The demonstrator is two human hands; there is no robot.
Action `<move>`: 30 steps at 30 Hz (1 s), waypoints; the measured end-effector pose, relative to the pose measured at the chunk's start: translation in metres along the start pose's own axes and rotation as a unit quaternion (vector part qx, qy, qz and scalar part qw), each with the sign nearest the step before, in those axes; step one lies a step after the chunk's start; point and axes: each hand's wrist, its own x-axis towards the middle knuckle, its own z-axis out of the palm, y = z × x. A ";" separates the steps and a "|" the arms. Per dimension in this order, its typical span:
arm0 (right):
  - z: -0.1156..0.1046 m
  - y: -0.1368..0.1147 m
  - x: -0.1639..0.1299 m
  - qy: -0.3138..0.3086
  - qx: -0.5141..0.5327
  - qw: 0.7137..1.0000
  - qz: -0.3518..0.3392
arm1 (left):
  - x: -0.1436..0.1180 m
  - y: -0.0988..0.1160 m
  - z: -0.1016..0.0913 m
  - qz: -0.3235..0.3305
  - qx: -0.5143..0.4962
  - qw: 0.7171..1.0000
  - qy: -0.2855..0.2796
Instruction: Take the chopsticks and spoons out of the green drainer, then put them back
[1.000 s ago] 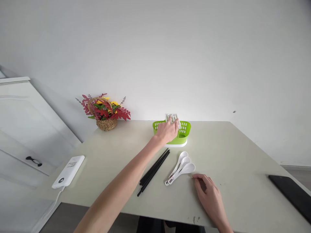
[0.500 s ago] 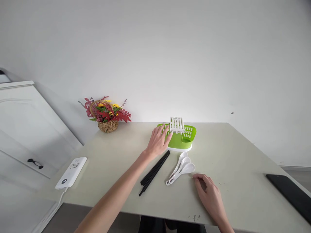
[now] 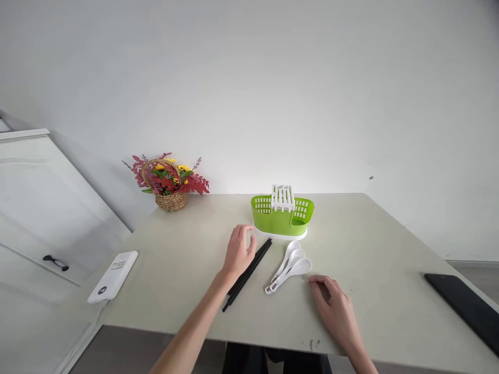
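Across the pale tabletop (image 3: pixel 390 249), black chopsticks (image 3: pixel 248 275) slant away rightward just right of my left hand (image 3: pixel 237 253), its empty grip half spread and nearer them than my loosely curled, seemingly empty right hand (image 3: pixel 333 309) beside the white spoons (image 3: pixel 300 267).

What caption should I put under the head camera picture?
Left hand near black chopsticks, right hand near three white spoons, green basket beyond.

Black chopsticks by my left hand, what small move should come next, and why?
I'd probably bring your left hand onto the black chopsticks and close its grip: its thumb and fingers are parted, holding nothing, and the chopsticks lie right beside it on the table.
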 end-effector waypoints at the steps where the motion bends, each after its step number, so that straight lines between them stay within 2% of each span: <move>1: 0.000 0.000 0.000 0.001 -0.001 1.000 0.000 | -0.015 -0.001 -0.004 -0.022 0.000 1.000 -0.015; 3: 0.000 0.000 0.000 0.002 -0.004 1.000 0.000 | -0.047 -0.001 -0.012 -0.058 0.011 0.997 -0.052; 6: 0.000 -0.001 0.001 0.004 -0.006 1.000 0.000 | -0.090 -0.002 -0.025 -0.098 0.047 0.991 -0.076; 8: -0.001 -0.002 0.001 0.005 -0.009 1.000 0.003 | -0.109 -0.004 -0.031 -0.098 0.069 0.989 -0.087; 11: -0.001 -0.002 0.001 0.008 -0.015 1.000 0.007 | -0.123 -0.006 -0.034 -0.084 0.100 0.987 -0.097; 16: -0.001 -0.001 0.000 0.006 -0.016 1.000 0.013 | -0.123 -0.006 -0.030 -0.053 0.153 0.980 -0.117; 23: -0.001 -0.001 0.000 0.009 -0.021 1.000 0.010 | -0.107 0.006 -0.035 0.001 0.259 0.943 -0.209; 30: -0.002 -0.001 -0.001 0.004 -0.018 1.000 0.019 | -0.097 0.012 -0.039 0.038 0.301 0.921 -0.245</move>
